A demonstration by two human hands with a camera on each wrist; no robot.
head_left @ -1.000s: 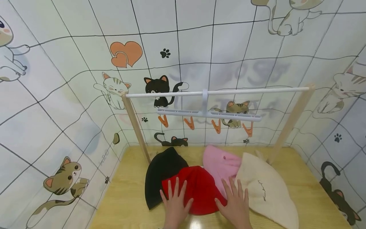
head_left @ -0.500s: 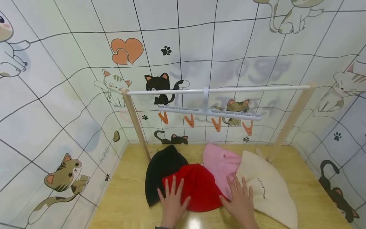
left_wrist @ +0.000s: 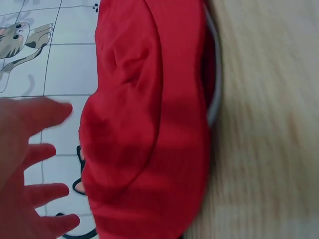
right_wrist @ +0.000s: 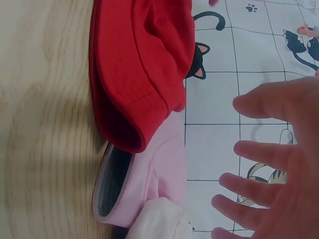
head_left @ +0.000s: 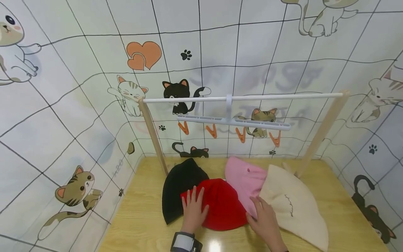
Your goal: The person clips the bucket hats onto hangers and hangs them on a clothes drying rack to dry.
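A folded red bucket hat [head_left: 221,206] lies at the front of a row, with a black hat [head_left: 179,189] on its left, a pink hat [head_left: 244,176] behind it and a cream hat [head_left: 294,203] at the right. My left hand [head_left: 193,210] is over the red hat's left side, fingers extended. In the left wrist view, a gap shows between those fingertips and the red cloth. Over the right end of the red brim and the pink hat hovers my right hand [head_left: 266,220], holding nothing. Its fingers are spread and apart from the hats in the right wrist view.
Behind the hats stands a wooden-post rack with a white rail [head_left: 283,96]. A white hanger [head_left: 233,121] hangs from it, bearing several orange clips [head_left: 240,135]. Cat-print cloth walls surround the wooden table [head_left: 132,210] on the back and sides.
Both hands have shifted slightly over the hats, the left one forward, bringing its wristband into view. The right hand's fingers look closer together. The hats have stayed in place; the head view has tilted slightly.
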